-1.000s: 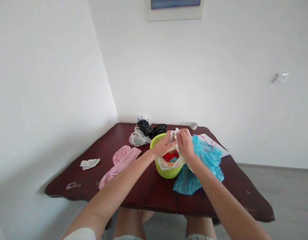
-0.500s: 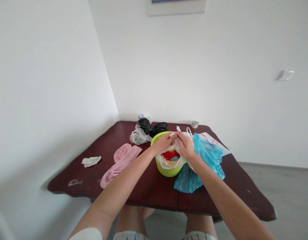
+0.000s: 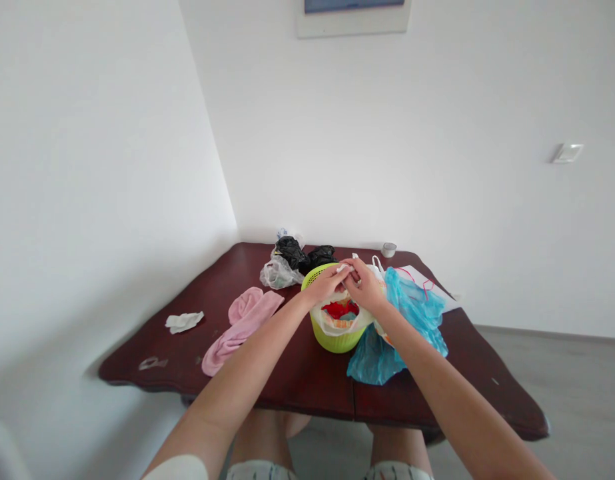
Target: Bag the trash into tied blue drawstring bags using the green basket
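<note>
A yellow-green basket [image 3: 332, 343] stands on the dark red table, lined with a white plastic bag [image 3: 332, 325] folded over its rim. Red and bluish items [image 3: 341, 309] lie inside the bag. At the basket's far rim my left hand [image 3: 327, 283] and my right hand [image 3: 363, 287] meet, fingers closed on the bag's white edge. A crumpled blue plastic bag [image 3: 412, 310] lies against the basket's right side, partly behind my right forearm.
A pink cloth [image 3: 244, 327] and a white crumpled tissue [image 3: 184, 323] lie left on the table [image 3: 297, 383]. Black bags [image 3: 290, 251] and a clear bag [image 3: 280, 273] sit behind. A white sheet [image 3: 444, 299] and a small white roll [image 3: 388, 250] are at right and back.
My hands have drawn closer together at the bag's far edge, and the fingers have shifted on it. The basket and the things around it stay in place.
</note>
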Demonstrator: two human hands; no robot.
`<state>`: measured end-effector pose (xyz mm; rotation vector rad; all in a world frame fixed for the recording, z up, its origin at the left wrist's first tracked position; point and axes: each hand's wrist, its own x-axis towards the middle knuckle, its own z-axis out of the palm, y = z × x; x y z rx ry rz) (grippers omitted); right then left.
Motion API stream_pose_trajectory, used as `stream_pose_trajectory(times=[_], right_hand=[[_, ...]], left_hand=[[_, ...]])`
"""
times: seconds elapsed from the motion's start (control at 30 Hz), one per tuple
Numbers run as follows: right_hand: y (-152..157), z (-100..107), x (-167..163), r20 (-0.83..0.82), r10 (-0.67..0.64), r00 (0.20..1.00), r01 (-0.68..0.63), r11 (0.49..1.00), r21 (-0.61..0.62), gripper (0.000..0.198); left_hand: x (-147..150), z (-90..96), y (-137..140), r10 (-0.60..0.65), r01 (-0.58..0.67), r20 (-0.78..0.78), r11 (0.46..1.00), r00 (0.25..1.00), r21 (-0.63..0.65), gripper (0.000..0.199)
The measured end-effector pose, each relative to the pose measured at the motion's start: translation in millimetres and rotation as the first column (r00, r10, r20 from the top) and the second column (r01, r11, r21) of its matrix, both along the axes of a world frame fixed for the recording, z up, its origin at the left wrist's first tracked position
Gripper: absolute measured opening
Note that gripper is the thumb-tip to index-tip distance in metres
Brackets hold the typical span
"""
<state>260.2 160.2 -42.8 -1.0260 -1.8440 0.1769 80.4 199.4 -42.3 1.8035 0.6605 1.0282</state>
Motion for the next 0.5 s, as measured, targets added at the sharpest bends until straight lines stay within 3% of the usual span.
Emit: stream_pose_trajectory(times=[0.13,0.5], right_hand=[[-1.4,0.6,1.5,-0.016,-0.09,0.996,0.091,0.996,0.021,0.016],[-1.9,-4.4,0.1,-0.087,-0.081,0.993,0.087,0.994,0.059,0.022]], left_hand=[[1.9,0.9,-1.5,-0.018,0.018,0.002,1.0,1.0,-0.016,0.07],[-5.4,6.2,-6.6,0.091,-0.09,0.03,0.995,0.995,-0.044,0.068]])
